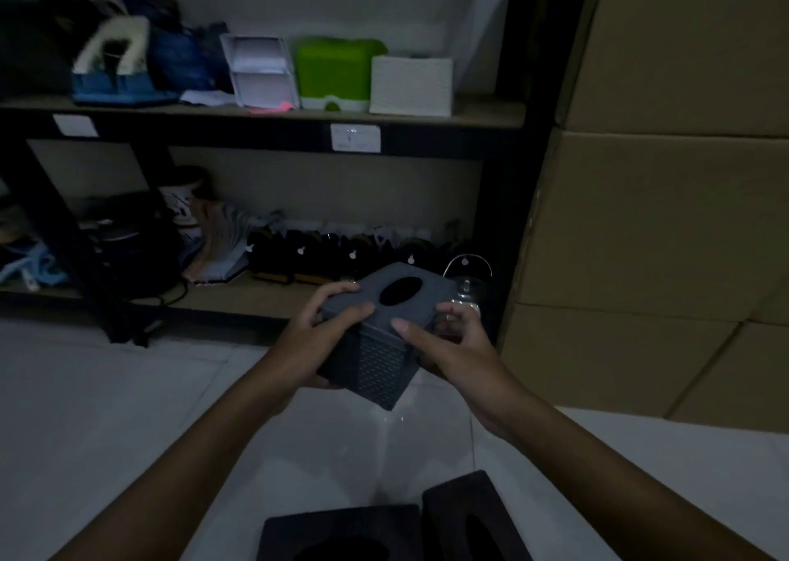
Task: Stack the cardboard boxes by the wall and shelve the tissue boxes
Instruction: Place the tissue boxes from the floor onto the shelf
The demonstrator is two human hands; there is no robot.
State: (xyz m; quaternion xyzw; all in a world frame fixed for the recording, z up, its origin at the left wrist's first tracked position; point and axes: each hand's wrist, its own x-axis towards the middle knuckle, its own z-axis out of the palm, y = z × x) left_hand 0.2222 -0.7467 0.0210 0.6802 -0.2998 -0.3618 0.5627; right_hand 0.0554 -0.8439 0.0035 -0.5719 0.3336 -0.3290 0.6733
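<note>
I hold a dark grey cube-shaped tissue box (386, 338) with an oval top opening in both hands, above the floor in front of the lower shelf. My left hand (318, 338) grips its left side and my right hand (444, 342) its right side. Two more dark tissue boxes (341, 530) (465, 513) lie on the floor at the bottom edge. A white tissue box (410, 84) and a green one (337, 74) stand on the upper shelf (482, 115). Cardboard boxes (657, 219) are stacked against the wall at right.
The black-framed rack holds bags and a white open box (258, 69) on the upper shelf. The lower shelf (239, 300) carries a dark bag, papers, small dark items and a glass jar (467, 287). The floor is white tile (106, 389).
</note>
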